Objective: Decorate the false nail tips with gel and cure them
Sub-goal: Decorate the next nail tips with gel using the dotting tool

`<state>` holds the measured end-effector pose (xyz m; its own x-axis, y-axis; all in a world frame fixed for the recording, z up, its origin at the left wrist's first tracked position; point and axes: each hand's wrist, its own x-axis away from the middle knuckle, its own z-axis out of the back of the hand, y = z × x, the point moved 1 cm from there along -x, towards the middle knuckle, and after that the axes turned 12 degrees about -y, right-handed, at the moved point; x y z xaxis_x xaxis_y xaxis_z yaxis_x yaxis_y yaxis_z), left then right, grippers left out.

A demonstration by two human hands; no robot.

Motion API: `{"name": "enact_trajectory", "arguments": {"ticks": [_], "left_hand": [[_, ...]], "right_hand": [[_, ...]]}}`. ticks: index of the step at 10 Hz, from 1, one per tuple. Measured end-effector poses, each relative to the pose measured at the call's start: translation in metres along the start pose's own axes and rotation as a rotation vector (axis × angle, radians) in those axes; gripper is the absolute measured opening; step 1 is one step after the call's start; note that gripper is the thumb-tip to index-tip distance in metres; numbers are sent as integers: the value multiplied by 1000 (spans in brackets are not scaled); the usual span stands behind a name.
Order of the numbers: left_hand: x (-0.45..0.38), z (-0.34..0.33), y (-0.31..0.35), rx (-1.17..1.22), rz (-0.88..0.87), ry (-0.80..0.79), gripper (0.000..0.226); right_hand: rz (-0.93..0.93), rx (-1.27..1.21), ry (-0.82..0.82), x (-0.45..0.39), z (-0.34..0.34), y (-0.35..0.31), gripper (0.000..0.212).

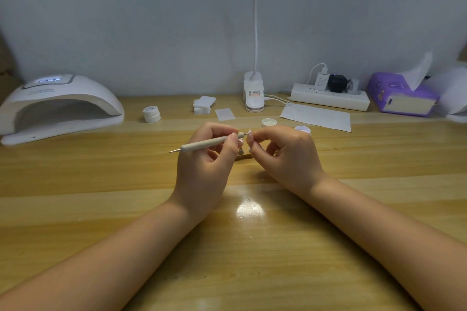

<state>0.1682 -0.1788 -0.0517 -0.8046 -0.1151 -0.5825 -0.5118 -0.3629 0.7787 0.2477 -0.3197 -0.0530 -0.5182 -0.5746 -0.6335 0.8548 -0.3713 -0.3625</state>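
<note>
- Two hands meet above the middle of the worktop [106,179], brought close so the fine work sits right under the person's eyes.
- Her left hand [204,164] pinches a pale dotting tool [207,144] like a pen, its tip aimed at the nail tip [249,134].
- That nail tip is pinched in the right hand [285,156], raised off a small stand [241,152] that sits between the hands, probably to steady it for gel.
- Both wrists are raised, forearms angled inward.
- An open gel pot [302,130] and its lid [269,122] sit just behind the right hand, within reach.
- At far left the curing lamp [60,106] waits with its display lit, ready for curing.
</note>
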Motion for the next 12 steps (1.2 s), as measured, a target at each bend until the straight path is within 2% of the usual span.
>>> {"name": "enact_trajectory", "arguments": {"ticks": [12], "left_hand": [[0,0,1,-7,0,3,6]], "right_hand": [[2,10,5,0,0,0,8]]}}
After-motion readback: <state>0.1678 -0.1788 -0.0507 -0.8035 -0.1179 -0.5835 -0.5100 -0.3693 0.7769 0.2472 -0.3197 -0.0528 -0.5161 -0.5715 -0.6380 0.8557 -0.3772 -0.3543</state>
